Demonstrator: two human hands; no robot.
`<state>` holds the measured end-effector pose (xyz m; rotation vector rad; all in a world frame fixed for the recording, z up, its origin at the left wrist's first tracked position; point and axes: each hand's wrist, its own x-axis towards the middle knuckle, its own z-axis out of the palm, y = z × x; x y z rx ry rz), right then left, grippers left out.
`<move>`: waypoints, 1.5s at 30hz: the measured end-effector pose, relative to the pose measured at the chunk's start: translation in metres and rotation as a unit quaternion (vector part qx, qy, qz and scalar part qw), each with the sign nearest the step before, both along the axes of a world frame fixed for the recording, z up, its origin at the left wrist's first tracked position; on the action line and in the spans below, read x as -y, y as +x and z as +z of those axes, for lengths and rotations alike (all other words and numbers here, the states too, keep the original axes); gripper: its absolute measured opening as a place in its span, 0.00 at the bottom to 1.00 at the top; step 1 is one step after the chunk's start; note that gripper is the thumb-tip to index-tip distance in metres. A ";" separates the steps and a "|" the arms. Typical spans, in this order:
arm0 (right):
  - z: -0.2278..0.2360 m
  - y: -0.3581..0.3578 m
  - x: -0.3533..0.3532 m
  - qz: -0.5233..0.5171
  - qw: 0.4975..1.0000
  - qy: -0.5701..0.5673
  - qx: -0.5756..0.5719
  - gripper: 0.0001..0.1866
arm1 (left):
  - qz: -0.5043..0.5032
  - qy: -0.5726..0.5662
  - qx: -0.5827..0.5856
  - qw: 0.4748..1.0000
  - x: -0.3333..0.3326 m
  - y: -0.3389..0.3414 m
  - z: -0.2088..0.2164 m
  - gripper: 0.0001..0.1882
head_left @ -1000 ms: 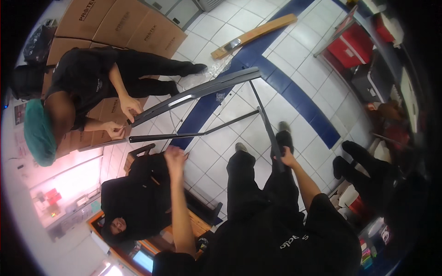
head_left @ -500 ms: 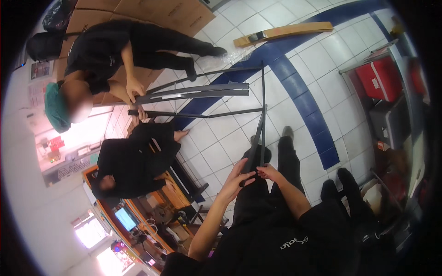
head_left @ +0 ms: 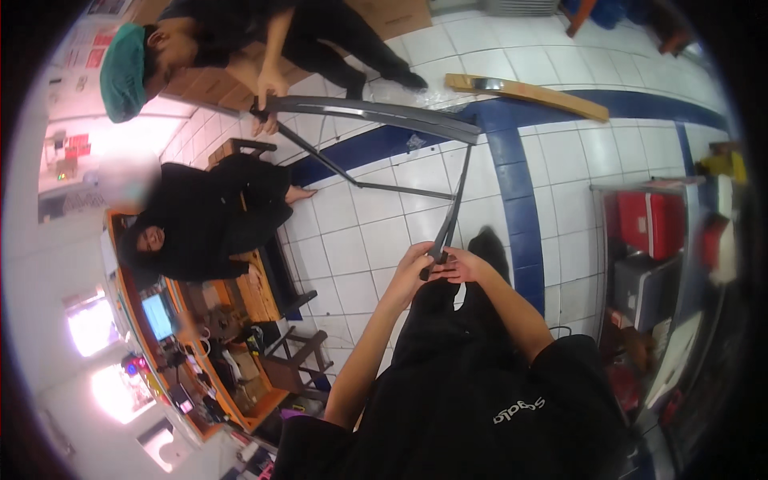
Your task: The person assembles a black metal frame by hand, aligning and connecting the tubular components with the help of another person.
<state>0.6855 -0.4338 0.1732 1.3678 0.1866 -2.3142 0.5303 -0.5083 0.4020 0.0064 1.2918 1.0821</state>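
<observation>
A dark folding frame of long, thin hinged bars [head_left: 404, 190] stretches between me and a co-worker. Near my waist, my left hand [head_left: 409, 270] wraps round the lower end of its near bars. Beside it, my right hand [head_left: 466, 266] has its fingers against the same end, with part of the grip hidden. Two flat, wide strips [head_left: 376, 113] run along the far side of the frame. At their left end, the co-worker's hand [head_left: 271, 86] holds the frame.
A long cardboard piece [head_left: 532, 94] with a dark object on it lies on the tiled floor. Shelves with a red box [head_left: 662, 224] stand at right. A seated person in black [head_left: 212, 216] is at left, by a wooden desk [head_left: 260, 404] and a stool [head_left: 292, 352].
The frame's far bars have drawn closer together. My right hand has moved up close beside my left hand. The co-worker appears higher in the picture as the view shifts.
</observation>
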 end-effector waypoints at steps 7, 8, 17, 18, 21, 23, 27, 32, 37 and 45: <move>0.028 -0.002 -0.076 0.015 0.996 0.027 -0.088 0.20 | 0.012 -0.016 -0.081 0.996 -0.034 0.009 -0.008 0.26; 0.042 -0.006 -0.094 0.025 0.994 0.037 -0.096 0.19 | 0.016 -0.030 -0.075 0.997 -0.041 0.006 -0.010 0.26; 0.122 -0.036 -0.215 -0.016 0.987 0.010 -0.158 0.16 | 0.098 -0.062 -0.054 0.992 -0.114 0.011 0.016 0.29; 0.128 -0.037 -0.225 -0.025 0.986 0.011 -0.163 0.16 | 0.092 -0.069 -0.059 0.992 -0.121 0.010 0.019 0.29; 0.145 -0.038 -0.241 -0.059 0.985 0.003 -0.160 0.16 | 0.025 -0.088 -0.085 0.992 -0.141 -0.001 0.023 0.30; 0.152 -0.033 -0.251 -0.086 0.983 -0.009 -0.160 0.16 | -0.085 -0.102 -0.117 0.984 -0.151 -0.014 0.020 0.32; 0.179 -0.034 -0.274 -0.102 0.983 0.000 -0.151 0.16 | -0.057 0.040 -0.174 0.982 -0.175 -0.022 0.009 0.38; 0.188 -0.031 -0.285 -0.129 0.981 0.015 -0.146 0.16 | 0.109 0.070 -0.082 0.988 -0.216 -0.014 -0.017 0.39; 0.175 -0.028 -0.282 -0.153 0.975 0.019 -0.160 0.16 | 0.219 0.085 0.010 0.972 -0.264 -0.006 -0.023 0.22; 0.181 -0.027 -0.286 -0.157 0.971 0.032 -0.176 0.15 | 0.263 0.080 -0.030 0.961 -0.260 0.003 -0.028 0.17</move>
